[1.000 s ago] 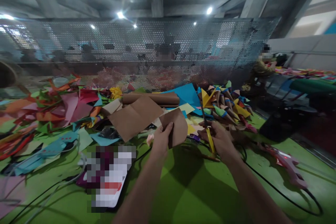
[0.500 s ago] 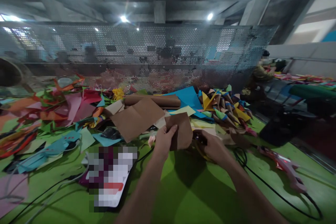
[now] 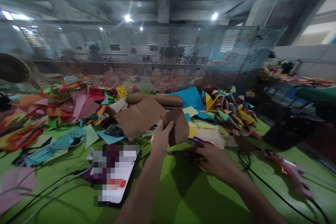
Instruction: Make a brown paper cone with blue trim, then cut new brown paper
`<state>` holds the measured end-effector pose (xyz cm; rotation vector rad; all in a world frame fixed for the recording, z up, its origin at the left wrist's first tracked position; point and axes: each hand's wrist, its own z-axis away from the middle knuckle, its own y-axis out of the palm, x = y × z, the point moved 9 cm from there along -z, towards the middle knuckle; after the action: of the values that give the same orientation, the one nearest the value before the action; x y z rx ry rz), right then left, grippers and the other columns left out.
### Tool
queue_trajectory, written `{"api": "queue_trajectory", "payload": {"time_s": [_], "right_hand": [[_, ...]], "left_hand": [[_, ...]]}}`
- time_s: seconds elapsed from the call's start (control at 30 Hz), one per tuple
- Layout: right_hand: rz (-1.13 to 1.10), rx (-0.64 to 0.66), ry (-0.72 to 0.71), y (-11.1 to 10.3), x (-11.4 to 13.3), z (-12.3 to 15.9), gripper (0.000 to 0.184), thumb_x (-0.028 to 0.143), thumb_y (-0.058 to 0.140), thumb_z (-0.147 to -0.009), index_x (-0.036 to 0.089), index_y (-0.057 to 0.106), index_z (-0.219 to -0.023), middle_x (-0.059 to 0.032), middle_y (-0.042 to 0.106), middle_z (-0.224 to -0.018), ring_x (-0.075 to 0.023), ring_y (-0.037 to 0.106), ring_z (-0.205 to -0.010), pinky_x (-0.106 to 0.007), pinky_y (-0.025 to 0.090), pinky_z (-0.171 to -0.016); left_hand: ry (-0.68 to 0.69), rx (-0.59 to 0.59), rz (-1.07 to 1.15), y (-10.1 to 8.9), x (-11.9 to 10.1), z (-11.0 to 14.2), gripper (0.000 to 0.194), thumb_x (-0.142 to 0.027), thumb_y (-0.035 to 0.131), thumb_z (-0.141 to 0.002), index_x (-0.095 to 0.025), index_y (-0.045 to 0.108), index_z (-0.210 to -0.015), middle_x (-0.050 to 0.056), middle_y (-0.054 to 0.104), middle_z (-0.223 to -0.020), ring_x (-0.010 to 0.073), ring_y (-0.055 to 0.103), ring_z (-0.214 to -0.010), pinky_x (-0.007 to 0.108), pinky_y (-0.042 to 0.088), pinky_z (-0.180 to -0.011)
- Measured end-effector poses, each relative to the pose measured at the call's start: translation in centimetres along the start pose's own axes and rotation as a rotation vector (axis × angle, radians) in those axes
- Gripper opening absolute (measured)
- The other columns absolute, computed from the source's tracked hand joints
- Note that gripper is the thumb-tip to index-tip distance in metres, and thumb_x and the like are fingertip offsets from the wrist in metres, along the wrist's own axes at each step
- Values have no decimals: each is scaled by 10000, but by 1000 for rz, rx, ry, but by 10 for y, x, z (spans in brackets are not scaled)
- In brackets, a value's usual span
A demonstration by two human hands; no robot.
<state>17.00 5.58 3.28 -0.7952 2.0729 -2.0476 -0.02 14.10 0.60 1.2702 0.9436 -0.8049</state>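
My left hand (image 3: pixel 161 136) is closed on a small piece of brown paper (image 3: pixel 180 126), thumb on its near face, holding it upright above the table. My right hand (image 3: pixel 210 155) is low over the green tabletop, to the right of the paper and apart from it. Its fingers are curled down, with something yellow showing beneath them; what they hold is mostly hidden. A small dark and purple object (image 3: pixel 198 140) lies just beyond those fingers; I cannot make out its kind. Behind the left hand rests a larger brown sheet (image 3: pixel 141 117).
A pink glue gun (image 3: pixel 294 173) with a black cord lies at right. On the left are a phone (image 3: pixel 122 175), a blue power strip (image 3: pixel 56 147) and heaped coloured paper (image 3: pixel 78 103). Brown paper cones (image 3: pixel 228 105) are piled at back right, before a perforated metal screen (image 3: pixel 168 42). A person sits far right.
My right hand has moved down and away from the brown paper, uncovering the purple object. The left hand still holds the paper, now tilted slightly. The whole view has shifted slightly.
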Motion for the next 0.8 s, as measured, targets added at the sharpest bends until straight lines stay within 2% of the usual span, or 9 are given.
{"api": "queue_trajectory", "payload": {"time_s": [0.07, 0.13, 0.23, 0.33, 0.47, 0.63, 0.8], "right_hand": [[81, -5, -1, 0, 0, 4, 558, 47, 540, -757, 349, 669, -1208, -51, 697, -1094, -267, 638, -1016, -365, 475, -834], [143, -62, 23, -8, 0, 6, 447, 89, 564, -799, 331, 688, -1154, -56, 693, -1030, -273, 645, -951, -380, 482, -797], [149, -337, 22, -38, 9, 8, 345, 153, 600, -839, 261, 660, -1161, -84, 661, -1024, -265, 630, -920, -374, 490, -777], [133, -597, -113, -60, 33, 10, 397, 127, 612, -840, 265, 626, -1213, -115, 592, -1208, -282, 556, -1096, -406, 461, -893], [114, -630, -251, -54, 50, -1, 453, 28, 635, -787, 322, 683, -1128, -62, 454, -1459, -308, 430, -1264, -467, 379, -1008], [-91, -702, -183, -56, 27, -7, 238, 124, 656, -826, 306, 752, -945, -40, 538, -1402, -297, 459, -1240, -482, 375, -1010], [-412, -784, -14, -59, -10, -8, 95, 296, 658, -854, 265, 748, -850, -76, 583, -1336, -286, 515, -1227, -458, 422, -992]], "left_hand": [[-24, -12, 34, 1, 2, 1, 408, -440, 825, -625, -196, 746, -942, 58, 765, -965, 223, 675, -899, 328, 505, -849], [-44, -26, 84, 2, 5, 3, 425, -432, 839, -600, -184, 744, -932, 68, 760, -988, 217, 671, -906, 319, 503, -849], [-66, -40, 138, 4, 10, 5, 420, -403, 854, -579, -169, 744, -910, 78, 759, -966, 206, 675, -884, 302, 507, -825], [-112, -39, 162, 8, 19, 8, 398, -393, 846, -598, -169, 737, -908, 66, 759, -894, 191, 683, -793, 285, 523, -731], [-142, 45, 236, 21, 27, 14, 418, -405, 813, -645, -174, 720, -981, 78, 760, -927, 187, 697, -751, 272, 533, -654], [-183, 47, 250, 27, 26, 22, 368, -385, 825, -649, -172, 721, -930, 93, 758, -988, 188, 707, -839, 253, 549, -684], [-191, 67, 144, 30, 18, 29, 455, -428, 847, -622, -163, 719, -968, 79, 762, -927, 162, 686, -715, 227, 510, -571]]}}
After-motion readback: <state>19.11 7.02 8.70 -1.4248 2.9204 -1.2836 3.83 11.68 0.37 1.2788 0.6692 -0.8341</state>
